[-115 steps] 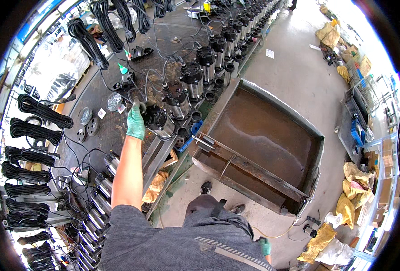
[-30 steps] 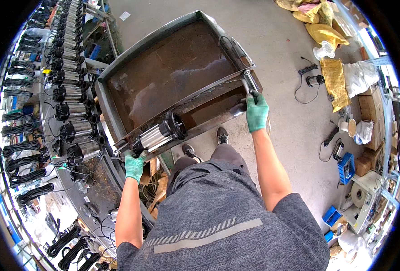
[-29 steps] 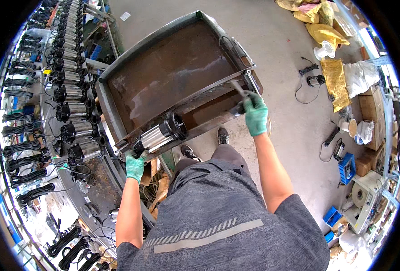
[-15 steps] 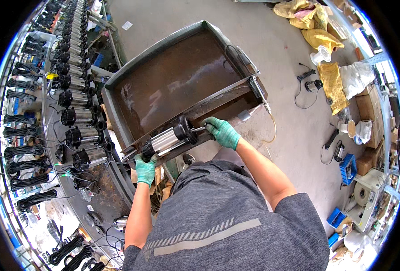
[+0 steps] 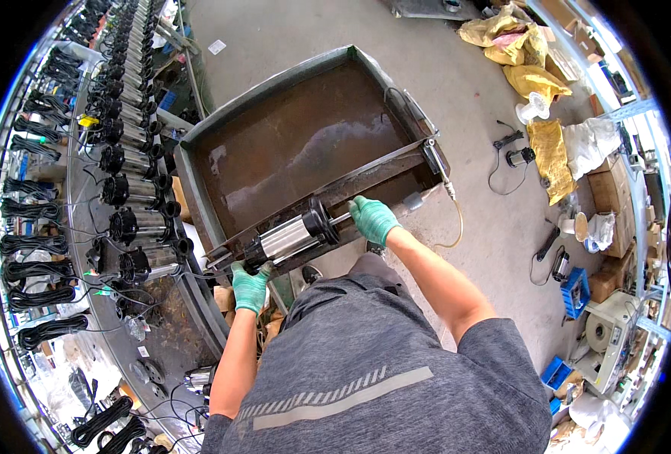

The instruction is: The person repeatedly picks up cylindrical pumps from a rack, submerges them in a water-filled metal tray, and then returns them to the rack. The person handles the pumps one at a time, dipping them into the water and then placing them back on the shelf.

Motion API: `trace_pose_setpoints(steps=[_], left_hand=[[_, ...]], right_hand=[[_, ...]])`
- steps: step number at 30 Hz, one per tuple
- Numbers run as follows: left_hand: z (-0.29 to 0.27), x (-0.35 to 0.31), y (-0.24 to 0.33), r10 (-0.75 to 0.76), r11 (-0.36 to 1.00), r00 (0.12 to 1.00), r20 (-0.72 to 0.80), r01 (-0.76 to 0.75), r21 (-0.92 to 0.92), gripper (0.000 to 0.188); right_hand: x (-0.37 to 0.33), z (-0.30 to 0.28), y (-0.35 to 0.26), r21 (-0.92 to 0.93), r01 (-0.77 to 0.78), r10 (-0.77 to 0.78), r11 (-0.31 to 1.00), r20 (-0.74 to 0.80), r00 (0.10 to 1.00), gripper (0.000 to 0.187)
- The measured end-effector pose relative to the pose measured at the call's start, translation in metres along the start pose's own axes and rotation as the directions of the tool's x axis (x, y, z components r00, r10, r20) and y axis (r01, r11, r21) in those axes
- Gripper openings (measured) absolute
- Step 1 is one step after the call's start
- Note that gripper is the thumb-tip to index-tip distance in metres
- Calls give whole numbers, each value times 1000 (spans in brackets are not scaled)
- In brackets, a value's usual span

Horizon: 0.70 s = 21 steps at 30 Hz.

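A submersible pump (image 5: pixel 286 239) with a shiny metal barrel and black ends lies on the near ledge of a water-filled metal tank (image 5: pixel 193 181). My left hand (image 5: pixel 250 288), in a green glove, is closed on the pump's black left end. From its right end sticks a thin metal rod (image 5: pixel 341 219). My right hand (image 5: pixel 375 220), also green-gloved, has its fingers closed around the rod's outer end; the fingertips are partly hidden.
Many similar pumps (image 5: pixel 138 225) line a bench at left, with coiled black cables (image 5: pixel 44 298) beside them. An air gun-like fitting with a yellowish hose (image 5: pixel 460 219) hangs at the tank's right corner. Yellow sacks (image 5: pixel 551 163) and a blue crate (image 5: pixel 575 293) stand at right.
The view has shifted slightly. The pump appears turned a little about its length, and more of the rod's side shows. Both hands stay at the pump's two ends.
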<state>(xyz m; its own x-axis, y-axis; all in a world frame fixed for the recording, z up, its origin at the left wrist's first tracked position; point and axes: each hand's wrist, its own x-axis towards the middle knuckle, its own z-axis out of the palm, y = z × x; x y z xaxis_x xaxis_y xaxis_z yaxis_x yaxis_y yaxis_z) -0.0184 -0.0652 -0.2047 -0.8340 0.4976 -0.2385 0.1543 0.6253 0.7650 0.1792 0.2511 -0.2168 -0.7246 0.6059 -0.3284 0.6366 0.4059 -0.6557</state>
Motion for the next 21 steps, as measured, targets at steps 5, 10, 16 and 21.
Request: trace_pose_setpoints(steps=[5, 10, 16, 21], left_hand=[[-1, -2, 14, -40, 999, 999, 16, 40, 11, 69], [-2, 2, 3, -87, 996, 996, 30, 87, -20, 72], [0, 1, 6, -53, 999, 998, 13, 53, 0, 74], [2, 6, -15, -43, 999, 999, 9, 43, -2, 73]], right_hand=[[1, -13, 13, 633, -314, 94, 707, 356, 930, 34], [-12, -45, 9, 767, -479, -95, 427, 565, 820, 36], [11, -11, 12, 625, -418, 144, 660, 441, 886, 45], [-2, -7, 6, 837, -365, 56, 408, 376, 925, 39]])
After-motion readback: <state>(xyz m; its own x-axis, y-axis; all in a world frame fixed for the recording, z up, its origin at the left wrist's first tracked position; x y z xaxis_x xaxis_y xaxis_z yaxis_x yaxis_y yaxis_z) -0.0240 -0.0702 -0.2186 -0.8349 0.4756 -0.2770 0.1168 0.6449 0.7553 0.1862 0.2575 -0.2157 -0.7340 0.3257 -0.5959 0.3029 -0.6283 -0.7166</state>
